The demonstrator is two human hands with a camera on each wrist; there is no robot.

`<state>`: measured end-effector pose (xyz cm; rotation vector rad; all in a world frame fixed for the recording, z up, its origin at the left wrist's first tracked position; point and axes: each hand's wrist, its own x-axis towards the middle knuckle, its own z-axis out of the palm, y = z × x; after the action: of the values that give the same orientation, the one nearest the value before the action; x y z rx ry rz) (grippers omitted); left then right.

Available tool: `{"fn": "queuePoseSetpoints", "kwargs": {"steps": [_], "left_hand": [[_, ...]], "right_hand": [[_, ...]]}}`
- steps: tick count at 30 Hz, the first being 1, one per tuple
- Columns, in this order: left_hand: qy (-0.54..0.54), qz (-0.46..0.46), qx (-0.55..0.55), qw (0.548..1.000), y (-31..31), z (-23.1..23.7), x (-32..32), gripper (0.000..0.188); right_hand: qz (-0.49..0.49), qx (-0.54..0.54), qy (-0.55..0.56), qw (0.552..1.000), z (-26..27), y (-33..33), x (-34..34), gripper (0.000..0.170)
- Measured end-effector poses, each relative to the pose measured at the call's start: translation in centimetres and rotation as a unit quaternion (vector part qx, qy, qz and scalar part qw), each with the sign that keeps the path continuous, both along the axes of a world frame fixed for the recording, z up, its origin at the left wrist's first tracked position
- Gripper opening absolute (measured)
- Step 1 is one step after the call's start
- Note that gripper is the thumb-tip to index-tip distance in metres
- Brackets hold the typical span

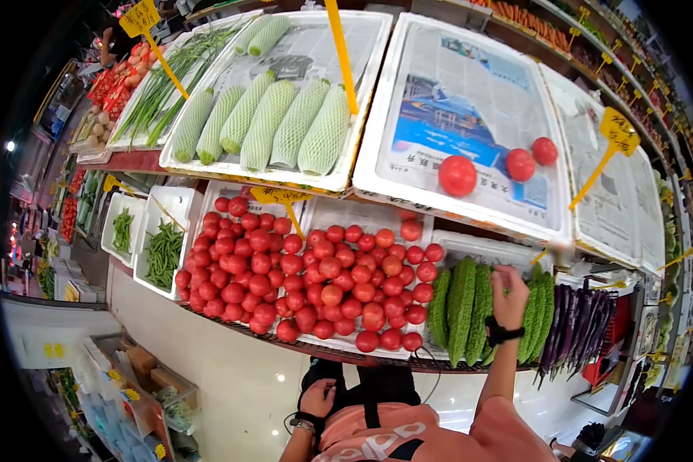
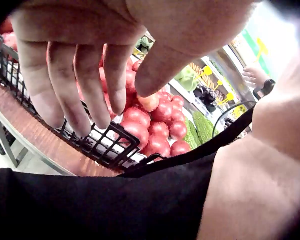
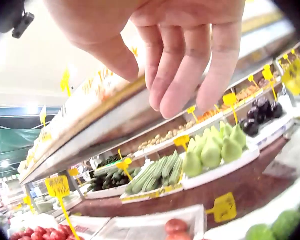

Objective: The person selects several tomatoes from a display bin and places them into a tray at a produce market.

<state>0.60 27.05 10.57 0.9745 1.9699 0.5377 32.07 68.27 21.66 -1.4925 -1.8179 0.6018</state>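
My right hand (image 1: 510, 296) is over the bitter melons (image 1: 460, 308) in the head view, its wrist wearing a black band. In the right wrist view the fingers (image 3: 180, 90) hang loosely bent with nothing between them. Low by the body, my left hand (image 1: 318, 398) hangs in front of the dark trousers. Its fingers (image 2: 87, 70) droop loosely and hold nothing in the left wrist view. Behind them are a black plastic basket edge (image 2: 97, 150) and red tomatoes (image 2: 160, 130). In the head view the tomato heap (image 1: 331, 269) lies left of the bitter melons.
Purple eggplants (image 1: 577, 323) lie right of the bitter melons. On the upper shelf, a newspaper-lined foam box (image 1: 470, 77) holds three tomatoes (image 1: 520, 164), beside net-wrapped long green vegetables (image 1: 269, 123). Yellow price tags (image 1: 620, 131) stick up. Green beans (image 1: 164, 254) fill a white box.
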Motion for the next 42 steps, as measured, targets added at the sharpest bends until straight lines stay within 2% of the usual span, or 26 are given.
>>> {"fn": "queuePoseSetpoints", "kwargs": {"steps": [3, 4, 6, 8, 10, 14, 16, 20, 24, 28, 29, 31, 32, 33, 35, 37, 38, 40, 42], "left_hand": [[-0.008, -0.018, 0.018, 1.0, 0.5, -0.4, 0.0, 0.025], [-0.006, -0.026, 0.018, 0.999, 0.9, -0.1, 0.0, 0.025], [-0.003, -0.034, 0.041, 0.999, 1.6, 0.2, -0.2, 0.025], [-0.007, -0.028, 0.057, 0.998, 2.0, 0.2, -0.5, 0.024], [0.021, -0.034, 0.069, 0.997, 2.0, -0.4, -0.9, 0.025], [0.028, -0.004, 0.069, 0.997, 1.7, 0.3, -1.0, 0.024], [0.027, 0.009, 0.067, 0.997, 1.3, 0.4, -1.2, 0.024], [0.026, 0.032, 0.076, 0.996, 0.1, 0.1, -1.5, 0.024], [0.033, 0.042, 0.052, 0.997, -1.3, -0.7, -1.4, 0.023], [0.009, 0.034, 0.038, 0.999, -1.5, -0.9, -1.1, 0.023], [0.0, 0.037, 0.037, 0.999, -1.6, -1.0, -1.2, 0.022], [-0.01, 0.045, 0.038, 0.998, -1.8, -1.4, -1.3, 0.022], [0.001, 0.041, 0.042, 0.998, -1.9, -1.6, -1.3, 0.022], [0.005, 0.039, 0.033, 0.999, -2.1, -2.2, -1.4, 0.023], [0.003, 0.038, 0.025, 0.999, -1.8, -2.5, -1.1, 0.023], [-0.001, 0.04, 0.022, 0.999, -1.0, -1.6, -1.3, 0.023], [-0.003, 0.043, 0.027, 0.999, -0.9, -1.4, -1.3, 0.023], [0.008, 0.033, 0.053, 0.998, -1.2, -2.0, -1.5, 0.024], [0.021, 0.041, 0.048, 0.998, -1.7, -1.9, -1.4, 0.024]], "right_hand": [[-0.049, 0.052, 0.041, 0.997, 8.2, -0.2, 2.6, 0.014], [-0.05, 0.085, 0.015, 0.995, 11.0, 0.2, 2.6, 0.013], [-0.013, 0.146, -0.066, 0.987, 15.3, 2.4, 2.8, 0.023], [0.016, 0.112, -0.087, 0.99, 19.3, 5.3, 1.4, 0.039], [0.063, 0.148, -0.223, 0.961, 21.2, 9.1, 1.1, 0.051], [0.2, 0.194, -0.307, 0.91, 19.7, 18.5, -0.4, 0.059], [0.189, 0.074, -0.375, 0.905, 18.5, 20.1, -2.8, 0.064], [0.176, 0.002, -0.431, 0.885, 15.6, 22.2, -4.9, 0.071], [0.112, 0.02, -0.372, 0.921, 14.6, 22.2, -5.5, 0.063], [0.093, 0.046, -0.186, 0.977, 16.4, 20.9, -4.6, 0.062], [0.091, 0.019, -0.138, 0.986, 18.3, 19.0, -5.0, 0.061], [0.176, -0.026, 0.013, 0.984, 20.0, 16.3, -5.7, 0.057], [0.213, -0.048, 0.072, 0.973, 20.7, 13.9, -6.6, 0.056], [0.289, -0.063, 0.111, 0.949, 20.9, 11.1, -7.5, 0.058], [0.425, -0.153, 0.149, 0.88, 20.4, 5.9, -9.4, 0.063], [0.517, -0.246, 0.128, 0.809, 18.0, 2.1, -11.7, 0.065], [0.552, -0.264, 0.107, 0.784, 14.6, 1.2, -12.9, 0.064], [0.536, -0.403, 0.073, 0.738, 6.4, 0.1, -14.2, 0.059], [0.497, -0.497, 0.063, 0.709, -0.2, 1.1, -15.1, 0.056]]}}
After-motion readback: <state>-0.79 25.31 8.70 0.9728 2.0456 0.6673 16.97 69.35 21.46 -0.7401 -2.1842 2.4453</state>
